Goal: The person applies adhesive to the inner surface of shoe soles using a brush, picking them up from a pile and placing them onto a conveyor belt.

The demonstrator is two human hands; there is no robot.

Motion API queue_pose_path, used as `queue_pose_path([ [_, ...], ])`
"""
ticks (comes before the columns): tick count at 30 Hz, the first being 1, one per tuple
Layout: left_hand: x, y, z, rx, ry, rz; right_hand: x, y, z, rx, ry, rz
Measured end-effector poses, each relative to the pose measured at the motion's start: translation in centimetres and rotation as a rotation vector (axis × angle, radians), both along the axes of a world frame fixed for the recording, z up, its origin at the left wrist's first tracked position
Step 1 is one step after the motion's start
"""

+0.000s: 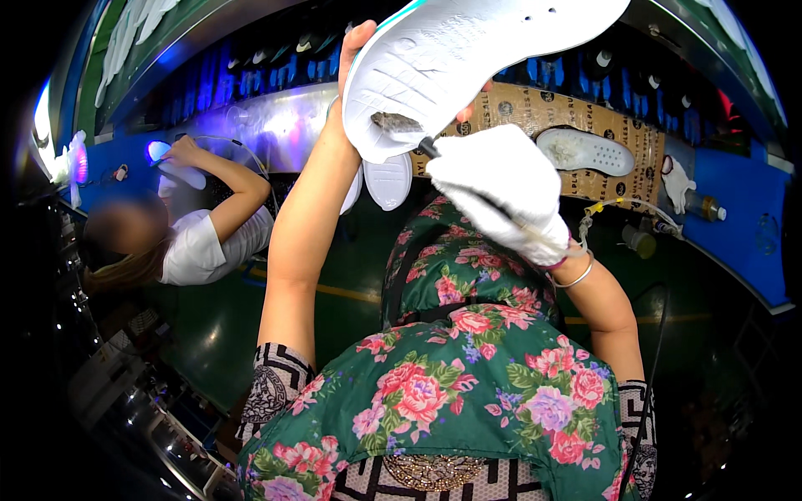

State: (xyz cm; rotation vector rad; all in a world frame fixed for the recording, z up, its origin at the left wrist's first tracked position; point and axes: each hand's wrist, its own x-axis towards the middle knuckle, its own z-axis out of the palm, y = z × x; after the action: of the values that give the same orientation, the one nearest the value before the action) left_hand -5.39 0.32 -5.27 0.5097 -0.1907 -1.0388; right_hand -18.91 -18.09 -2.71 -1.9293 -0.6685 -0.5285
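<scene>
A large white shoe sole (451, 58) with a ridged tread and a thin teal line along one edge is held up in front of me. My left hand (352, 52) grips it from behind, mostly hidden; a thumb shows at its left edge and fingertips at its right. My right hand (501, 179), in a white cloth glove, is closed round the dark handle of a small brush (398, 123). The brush's grey-brown bristles lie against the lower left end of the sole. Just below that hangs another white sole (388, 181), partly covered.
A white sole with holes (586, 152) lies on a printed cardboard sheet (511, 104). To its right are a white glove (675, 184), a bottle (706, 206) and a thin hose (618, 204). A co-worker (213, 242) at the left works under a blue light.
</scene>
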Motion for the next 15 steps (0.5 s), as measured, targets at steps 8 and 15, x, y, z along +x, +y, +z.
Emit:
queue_pose_path([
  [8,0.9,0.3,-0.3,-0.077,0.072,-0.052,-0.9,0.7,0.7,0.336,0.322,0.097],
  [15,-1.7,1.1,-3.1,-0.038,0.180,0.153,-1.6,-0.3,-0.7,0.638,0.813,0.110],
])
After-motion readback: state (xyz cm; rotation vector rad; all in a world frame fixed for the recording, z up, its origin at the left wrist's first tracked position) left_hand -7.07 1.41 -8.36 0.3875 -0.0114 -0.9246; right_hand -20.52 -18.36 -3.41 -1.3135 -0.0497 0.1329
